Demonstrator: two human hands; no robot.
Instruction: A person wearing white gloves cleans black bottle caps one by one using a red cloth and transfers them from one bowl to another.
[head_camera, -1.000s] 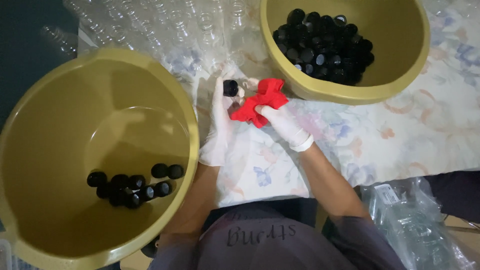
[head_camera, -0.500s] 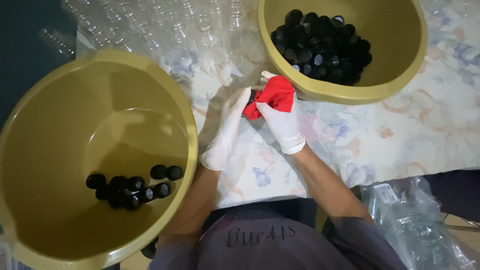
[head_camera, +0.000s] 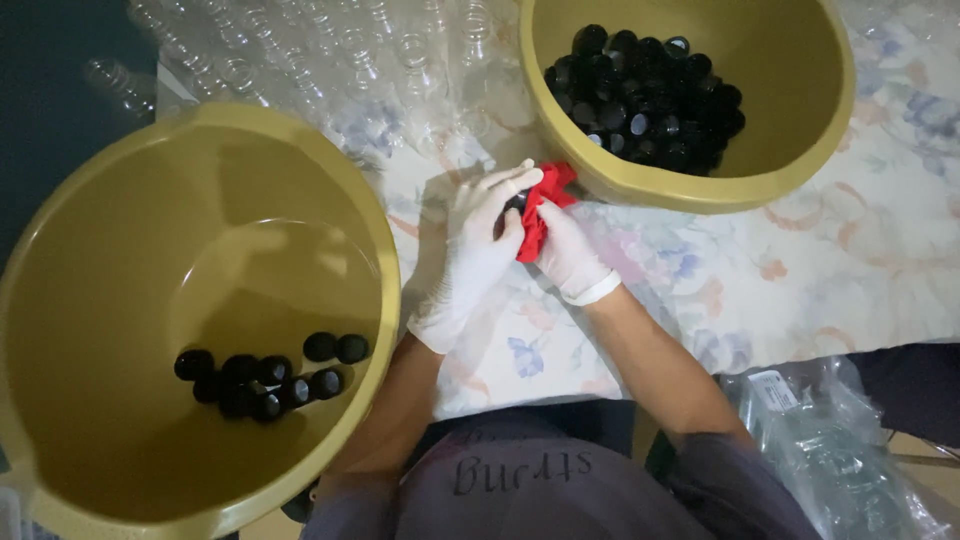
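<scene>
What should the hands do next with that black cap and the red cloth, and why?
Probably finish wiping, then drop the cap into the left tub. The left hand holds the cap while the right hand presses the red cloth on it. The left tub holds only a few caps, the right tub many.

Red cloth (head_camera: 545, 205) soft, matt; black caps (head_camera: 650, 100) glossy plastic; gloves (head_camera: 470, 250) thin, smooth

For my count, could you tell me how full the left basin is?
Nearly empty: the left basin holds few black caps.
</scene>
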